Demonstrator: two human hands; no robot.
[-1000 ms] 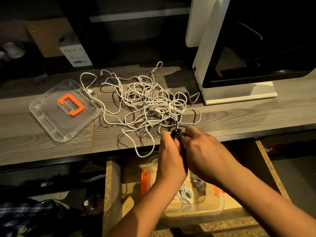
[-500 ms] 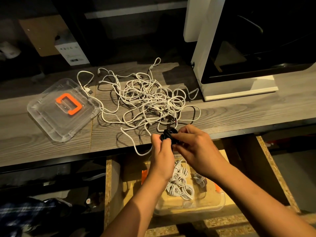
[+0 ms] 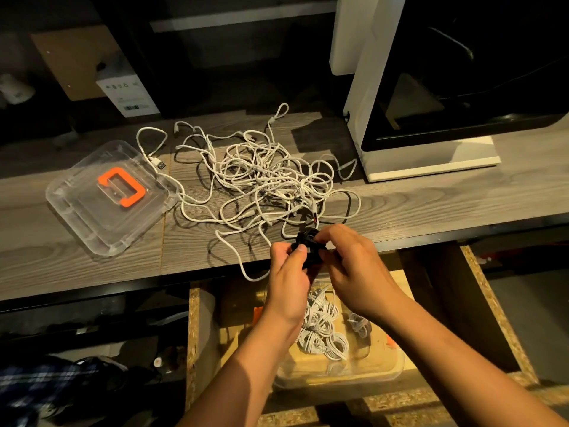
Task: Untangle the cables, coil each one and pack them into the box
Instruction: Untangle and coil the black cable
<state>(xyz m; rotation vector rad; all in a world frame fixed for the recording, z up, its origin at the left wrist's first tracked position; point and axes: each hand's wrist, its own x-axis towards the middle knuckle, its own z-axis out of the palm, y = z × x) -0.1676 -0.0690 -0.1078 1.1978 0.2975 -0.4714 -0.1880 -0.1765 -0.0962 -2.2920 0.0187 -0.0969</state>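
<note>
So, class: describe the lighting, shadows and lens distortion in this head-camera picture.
Head view: dim, warm light; the white cable tangle casts dark shadows leftward on the wooden desk; shelves behind are nearly black; the wide-angle lens slants the white unit's uprights; the bottom-left corner is blurred.

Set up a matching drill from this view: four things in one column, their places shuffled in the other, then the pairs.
Things
1. lid
2. white cable tangle
3. black cable
4. box

Places
A. in the drawer below the desk
B. held between the left hand and the right hand
C. flat on the desk, at its left side
D. spread over the middle of the desk

Pairs: 1-C, 2-D, 3-B, 4-A
</note>
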